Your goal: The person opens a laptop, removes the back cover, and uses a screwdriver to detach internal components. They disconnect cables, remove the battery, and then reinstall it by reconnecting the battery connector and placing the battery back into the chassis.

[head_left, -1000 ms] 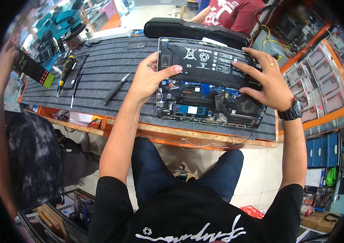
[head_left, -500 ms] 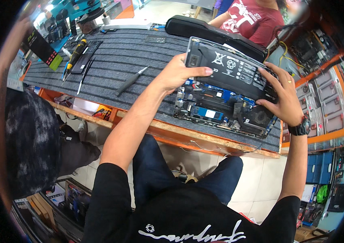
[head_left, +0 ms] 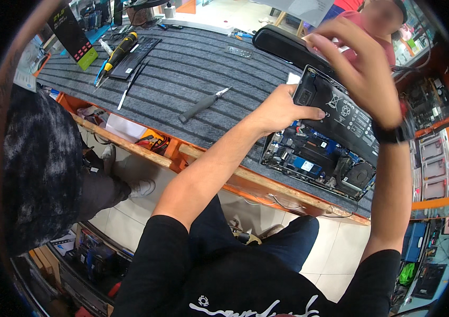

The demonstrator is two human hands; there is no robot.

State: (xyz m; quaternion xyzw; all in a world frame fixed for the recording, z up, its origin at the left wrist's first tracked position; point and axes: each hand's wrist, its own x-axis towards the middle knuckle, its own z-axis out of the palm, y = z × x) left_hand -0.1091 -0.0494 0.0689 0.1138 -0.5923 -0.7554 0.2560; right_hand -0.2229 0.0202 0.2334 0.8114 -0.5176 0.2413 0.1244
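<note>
An opened laptop base [head_left: 335,140], its bottom cover off, leans at a slant near the bench's front edge. A wide black battery [head_left: 359,119] fills its far part. Nearer me lie the circuit board, a blue strip-shaped module [head_left: 306,165] and a round fan [head_left: 358,177]. My left hand [head_left: 285,108] grips the laptop's left side, thumb pressed on the battery and the other fingers hidden behind the edge. My right hand [head_left: 364,74] is raised above the laptop, blurred, its fingers apart with nothing visible in them. A wristwatch [head_left: 395,132] is on that wrist.
On the striped grey mat [head_left: 182,68] lie a grey screwdriver [head_left: 200,108], a yellow-black screwdriver [head_left: 120,53] and black tweezers [head_left: 132,84]. A long black case [head_left: 287,46] sits behind the laptop. One person [head_left: 377,26] is across the bench, another [head_left: 45,174] at my left.
My right hand has let go of the laptop's right side and risen up and away. My left hand keeps its hold. The view has shifted, moving the bench scene within it.
</note>
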